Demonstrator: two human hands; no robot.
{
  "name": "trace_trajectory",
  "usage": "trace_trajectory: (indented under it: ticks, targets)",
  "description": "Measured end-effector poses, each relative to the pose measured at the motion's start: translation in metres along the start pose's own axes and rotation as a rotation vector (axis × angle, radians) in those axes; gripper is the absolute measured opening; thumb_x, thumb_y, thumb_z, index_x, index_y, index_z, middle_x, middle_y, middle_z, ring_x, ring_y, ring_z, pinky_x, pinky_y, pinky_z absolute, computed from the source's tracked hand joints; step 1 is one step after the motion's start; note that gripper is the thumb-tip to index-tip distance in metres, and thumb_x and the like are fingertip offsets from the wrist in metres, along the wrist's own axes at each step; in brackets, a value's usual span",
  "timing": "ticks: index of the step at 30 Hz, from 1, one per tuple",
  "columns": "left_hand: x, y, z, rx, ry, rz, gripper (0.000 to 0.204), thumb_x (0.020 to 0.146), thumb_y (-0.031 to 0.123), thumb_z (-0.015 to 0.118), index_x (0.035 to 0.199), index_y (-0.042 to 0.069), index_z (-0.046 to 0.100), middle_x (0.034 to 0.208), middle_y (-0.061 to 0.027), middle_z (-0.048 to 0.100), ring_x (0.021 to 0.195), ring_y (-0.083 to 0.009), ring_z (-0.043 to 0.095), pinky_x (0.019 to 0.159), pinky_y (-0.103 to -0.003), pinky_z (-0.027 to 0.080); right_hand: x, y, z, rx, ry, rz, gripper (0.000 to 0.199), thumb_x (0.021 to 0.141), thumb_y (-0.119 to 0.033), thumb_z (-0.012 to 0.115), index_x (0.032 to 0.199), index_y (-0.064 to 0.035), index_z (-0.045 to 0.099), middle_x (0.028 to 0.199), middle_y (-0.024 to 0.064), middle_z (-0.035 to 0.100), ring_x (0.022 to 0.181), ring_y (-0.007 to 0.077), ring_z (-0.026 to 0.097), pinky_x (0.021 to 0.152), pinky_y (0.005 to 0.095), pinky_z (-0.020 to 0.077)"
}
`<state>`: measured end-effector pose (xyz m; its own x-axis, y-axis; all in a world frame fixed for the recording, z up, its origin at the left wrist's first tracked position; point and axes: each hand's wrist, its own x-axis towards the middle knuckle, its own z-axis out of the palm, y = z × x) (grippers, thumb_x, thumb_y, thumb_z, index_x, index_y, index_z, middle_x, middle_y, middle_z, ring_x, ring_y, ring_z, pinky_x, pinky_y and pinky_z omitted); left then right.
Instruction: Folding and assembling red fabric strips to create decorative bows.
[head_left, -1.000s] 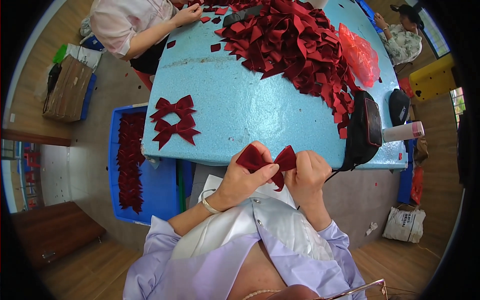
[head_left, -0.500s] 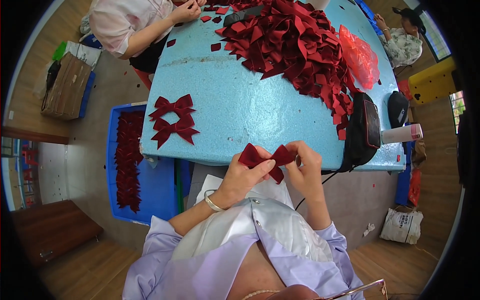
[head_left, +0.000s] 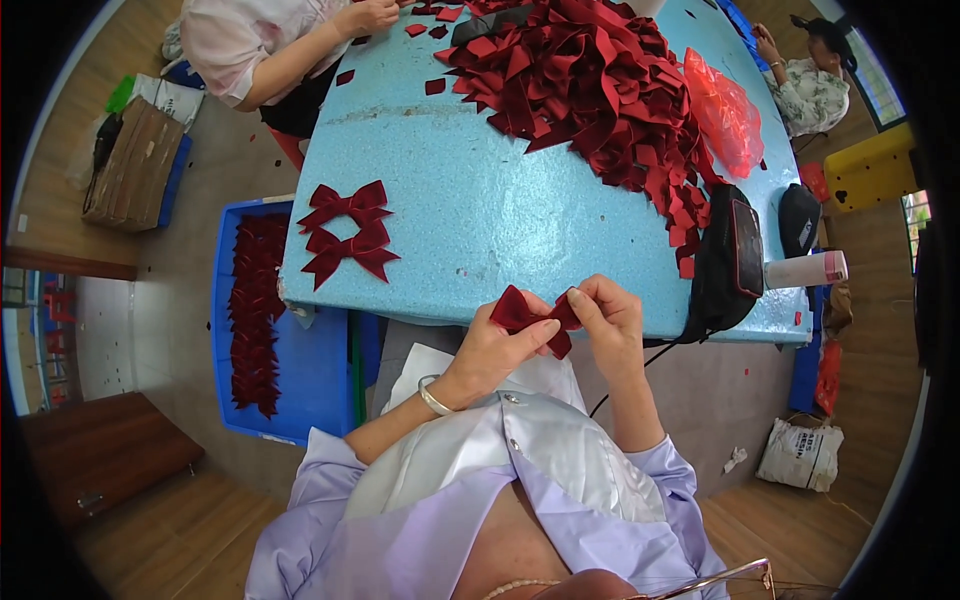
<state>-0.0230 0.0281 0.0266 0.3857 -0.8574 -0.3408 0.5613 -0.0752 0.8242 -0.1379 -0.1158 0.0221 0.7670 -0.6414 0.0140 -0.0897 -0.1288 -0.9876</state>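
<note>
Between my two hands, just off the table's near edge, is a dark red velvet bow (head_left: 513,309). My left hand (head_left: 497,348) is closed on its middle, thumb across the front. The fingers of my right hand (head_left: 608,318) pinch the bow's right loop. Part of the bow is hidden behind my fingers. On the light blue table (head_left: 430,220), to the left, lie two finished-looking red bows (head_left: 347,207), one above the other with their tails spread. A large heap of red velvet pieces (head_left: 590,90) covers the far middle and right.
A blue bin (head_left: 310,385) with rows of red bows (head_left: 255,320) stands left below the table. At the right are a black pouch (head_left: 728,260), a pale bottle (head_left: 805,270) and a red plastic bag (head_left: 722,115). Two people sit across the table.
My right thumb and fingers have moved slightly left and up along the bow's right loop. My left hand has turned a little with the bow. The co-worker's hand at upper left has shifted.
</note>
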Motion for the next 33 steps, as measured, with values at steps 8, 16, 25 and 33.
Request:
trace_trajectory:
  ticks: [8, 16, 25, 33]
  targets:
    - [0.003, -0.002, 0.0, -0.06, 0.004, -0.05, 0.018, 0.091, 0.014, 0.069, 0.103, 0.002, 0.062, 0.088, -0.0031, 0.066, 0.073, -0.0065, 0.058, 0.063, -0.021, 0.046, 0.006, -0.015, -0.006, 0.24, -0.17, 0.277, 0.012, 0.091, -0.013, 0.062, 0.092, -0.0016, 0.06, 0.081, -0.001, 0.061, 0.069, 0.0062, 0.053, 0.061, 0.0203, 0.0411]
    - [0.0, 0.0, -0.002, -0.133, 0.016, -0.101, 0.021, 0.092, 0.018, 0.068, 0.107, 0.005, 0.061, 0.089, 0.0009, 0.064, 0.073, -0.0043, 0.057, 0.064, -0.019, 0.045, -0.003, -0.015, -0.003, 0.343, -0.158, 0.148, 0.02, 0.086, -0.009, 0.064, 0.103, 0.0006, 0.059, 0.089, 0.0008, 0.063, 0.072, 0.0056, 0.053, 0.062, 0.0199, 0.0402]
    - [0.0, -0.001, -0.001, -0.187, -0.021, -0.098, 0.023, 0.092, 0.018, 0.068, 0.109, 0.006, 0.059, 0.088, 0.0018, 0.063, 0.073, -0.0039, 0.056, 0.062, -0.019, 0.044, -0.012, -0.011, 0.0, 0.379, -0.122, 0.176, 0.018, 0.084, -0.002, 0.061, 0.102, 0.0002, 0.06, 0.088, 0.0011, 0.063, 0.071, 0.0044, 0.053, 0.06, 0.019, 0.04]
    - [-0.001, -0.006, 0.004, -0.13, -0.036, -0.043, 0.024, 0.092, 0.015, 0.067, 0.111, 0.003, 0.058, 0.085, 0.0007, 0.062, 0.07, -0.0039, 0.054, 0.057, -0.018, 0.041, -0.016, 0.007, 0.003, -0.028, -0.026, -0.029, 0.008, 0.088, -0.001, 0.058, 0.096, 0.0019, 0.061, 0.083, 0.0021, 0.065, 0.071, 0.0067, 0.059, 0.06, 0.0226, 0.046]
